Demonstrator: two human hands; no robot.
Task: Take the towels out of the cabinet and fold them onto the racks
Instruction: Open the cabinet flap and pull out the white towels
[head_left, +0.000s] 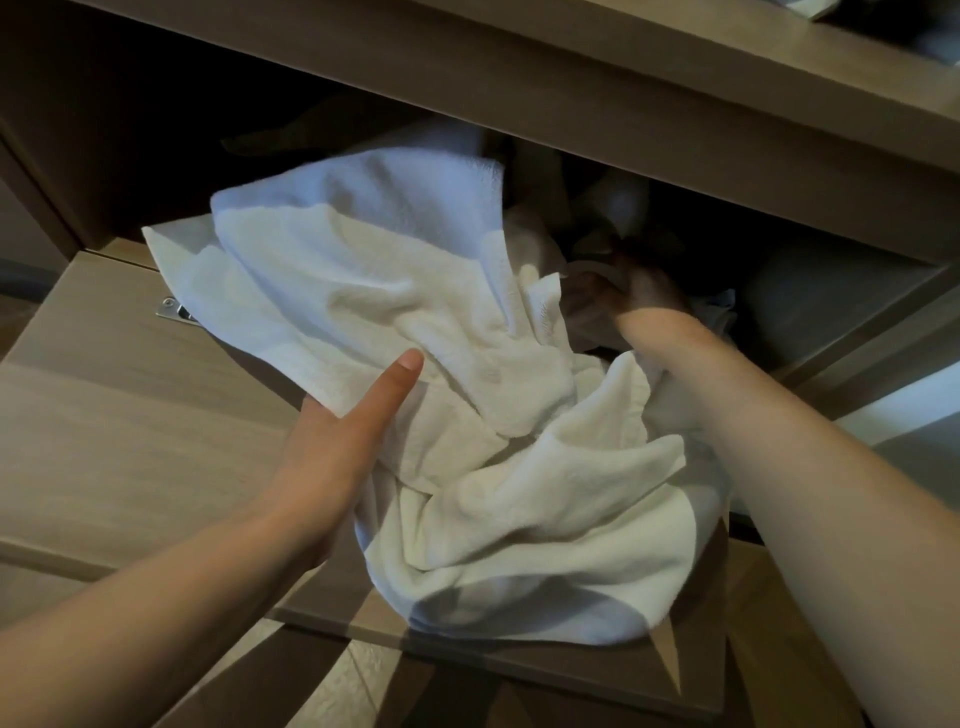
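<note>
A dim wooden cabinet (675, 130) is standing open, its drop-down door (130, 415) lying flat towards the person above a striped wood floor (337, 691). A rumpled heap of white towels (389, 291) is spilling out of the opening across that door. The left hand (332, 447) is holding the heap's near edge, thumb lying on top and fingers hidden beneath the cloth. Beyond and to the right of that grip, the right hand (639, 296) is reaching into the shadowed interior; whether it is grasping anything is too dark to tell. The taking-out step appears to be in hand. Next, the heap likely needs lifting clear before any folding.
</note>
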